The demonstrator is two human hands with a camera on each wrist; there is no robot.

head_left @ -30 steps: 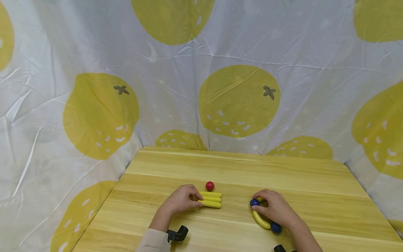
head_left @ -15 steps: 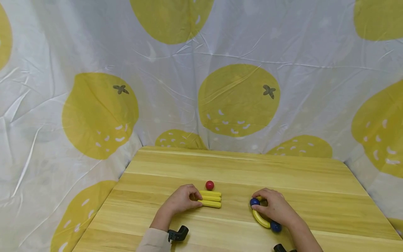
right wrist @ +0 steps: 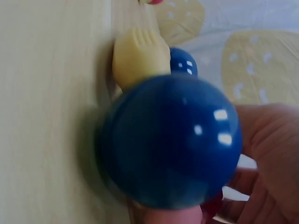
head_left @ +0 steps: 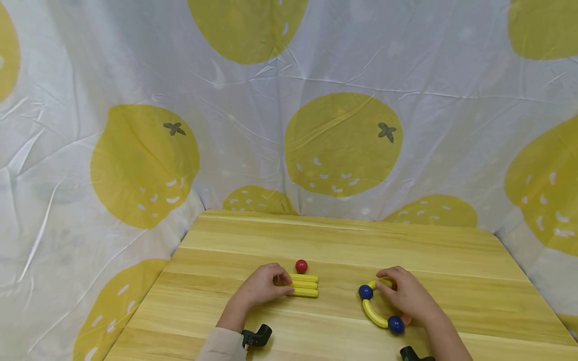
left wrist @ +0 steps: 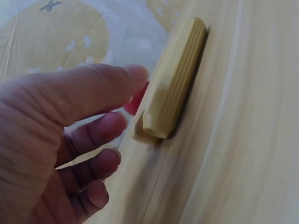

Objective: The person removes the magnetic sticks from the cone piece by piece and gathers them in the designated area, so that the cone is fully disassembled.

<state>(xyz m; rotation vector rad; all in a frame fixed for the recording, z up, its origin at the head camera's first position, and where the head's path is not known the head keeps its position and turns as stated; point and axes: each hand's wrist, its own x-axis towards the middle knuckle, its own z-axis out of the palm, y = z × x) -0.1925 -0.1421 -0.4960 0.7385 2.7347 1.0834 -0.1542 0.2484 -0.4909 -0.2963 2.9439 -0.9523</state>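
On the table in the head view lie three yellow ridged straight bars (head_left: 304, 292), side by side. My left hand (head_left: 262, 287) is at their left ends, thumb tip right at the nearest bar (left wrist: 175, 79), other fingers loosely bent and apart from it in the left wrist view. To the right, two blue balls (head_left: 366, 292) (head_left: 396, 325) are joined by a yellow curved bar (head_left: 374, 315). With thumb and index finger my right hand (head_left: 408, 296) pinches another yellow curved bar (head_left: 373, 285) beyond the far ball. A pinkish-orange piece (head_left: 407, 319) adjoins the nearer ball, partly hidden by the hand.
A red ball (head_left: 301, 266) sits just behind the straight bars. The wooden table (head_left: 338, 240) ends at a lemon-print cloth (head_left: 244, 125) hanging behind and at the sides. Black wrist cameras (head_left: 257, 336) are worn on both wrists.
My right hand has let go of the far blue ball and shifted right onto the yellow curved bar, uncovering the pinkish-orange piece. My left hand has barely moved.
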